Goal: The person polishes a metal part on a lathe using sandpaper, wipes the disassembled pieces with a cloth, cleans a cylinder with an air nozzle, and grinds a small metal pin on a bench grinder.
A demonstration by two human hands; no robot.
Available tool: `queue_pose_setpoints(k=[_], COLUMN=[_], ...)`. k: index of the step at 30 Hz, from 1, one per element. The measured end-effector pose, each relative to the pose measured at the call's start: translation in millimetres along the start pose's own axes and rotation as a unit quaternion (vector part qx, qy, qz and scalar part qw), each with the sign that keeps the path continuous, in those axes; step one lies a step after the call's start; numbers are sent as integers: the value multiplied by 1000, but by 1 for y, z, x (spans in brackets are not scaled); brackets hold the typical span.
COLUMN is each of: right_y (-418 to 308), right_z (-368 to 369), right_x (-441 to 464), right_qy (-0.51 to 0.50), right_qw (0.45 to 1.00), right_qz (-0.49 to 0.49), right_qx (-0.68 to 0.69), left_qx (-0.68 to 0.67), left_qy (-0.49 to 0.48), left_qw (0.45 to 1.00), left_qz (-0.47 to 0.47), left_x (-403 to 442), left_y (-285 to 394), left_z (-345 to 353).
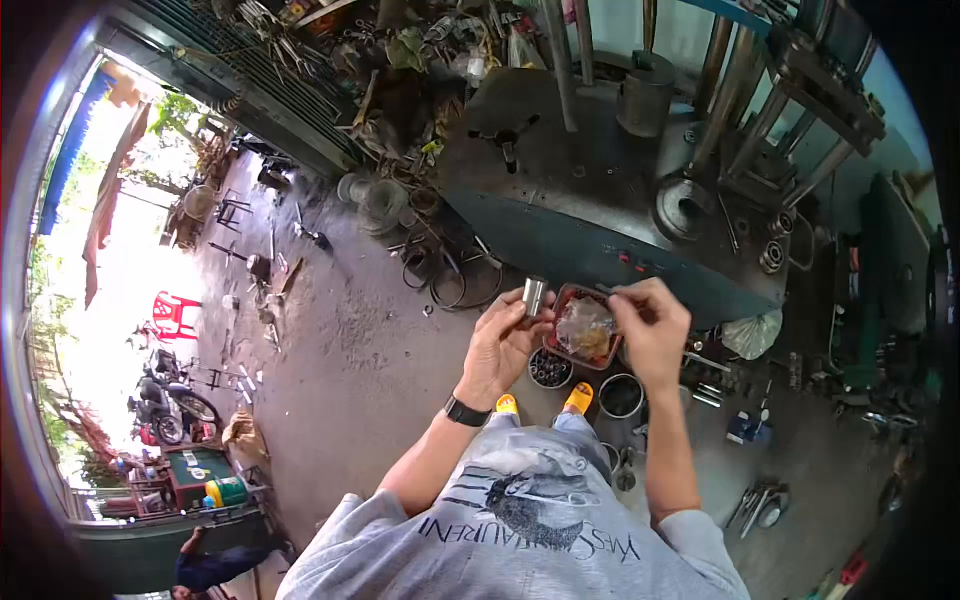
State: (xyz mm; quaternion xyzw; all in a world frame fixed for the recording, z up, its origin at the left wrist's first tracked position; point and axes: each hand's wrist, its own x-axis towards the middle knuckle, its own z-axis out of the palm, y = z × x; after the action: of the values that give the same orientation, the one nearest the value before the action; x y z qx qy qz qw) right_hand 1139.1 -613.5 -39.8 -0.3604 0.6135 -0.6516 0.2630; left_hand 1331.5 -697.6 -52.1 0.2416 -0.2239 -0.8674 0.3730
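Observation:
Between the thumb and fingers of my left hand (497, 340) is a short, shiny metal cylinder (535, 297). Right beside those fingers is a red plastic container (560, 345) with a clear plastic bag (585, 325) inside; I cannot tell what supports the container. My right hand (652, 330) is at the container's right edge, thumb and fingers pinched together. A small dark thin piece shows at its fingertips, too small to name.
Below the container stand a bowl of dark metal parts (550, 368) and a dark round tub (621, 396). Ahead is a steel workbench (600, 215) with a metal ring (688, 208) and a press frame (775, 140). A hose (465, 285) lies on the floor. Another person (225, 568) is at lower left.

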Motion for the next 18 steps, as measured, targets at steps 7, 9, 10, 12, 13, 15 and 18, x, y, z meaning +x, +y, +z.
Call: queue_pose_setpoints(k=[7,9,10,12,13,15,18], right_y=[-44,-44,-45,-45,-45,-48,-49], right_z=[74,90,97,115,125,142,165], right_x=[-59,-69,-75,-85,-89,-96,-107], right_qy=[-16,-33,-41,-47,-49,-63,-69], right_qw=[997,996,997,996,995,995,995], right_qz=[-66,-69,-51,-57,-63,-55,-28], right_qx=[-38,-44,-47,-53,-54,-57,-61], left_qx=[14,24,18,10,4,12,11], left_qy=[-39,-34,-33,-29,-25,-14,-8], left_qw=[998,998,998,998,998,997,997], left_qz=[45,53,53,59,61,69,80], left_x=[-43,-54,-59,-69,-73,-82,-94], left_y=[24,33,38,48,54,64,79], left_z=[-2,-11,-17,-30,-37,-51,-68])
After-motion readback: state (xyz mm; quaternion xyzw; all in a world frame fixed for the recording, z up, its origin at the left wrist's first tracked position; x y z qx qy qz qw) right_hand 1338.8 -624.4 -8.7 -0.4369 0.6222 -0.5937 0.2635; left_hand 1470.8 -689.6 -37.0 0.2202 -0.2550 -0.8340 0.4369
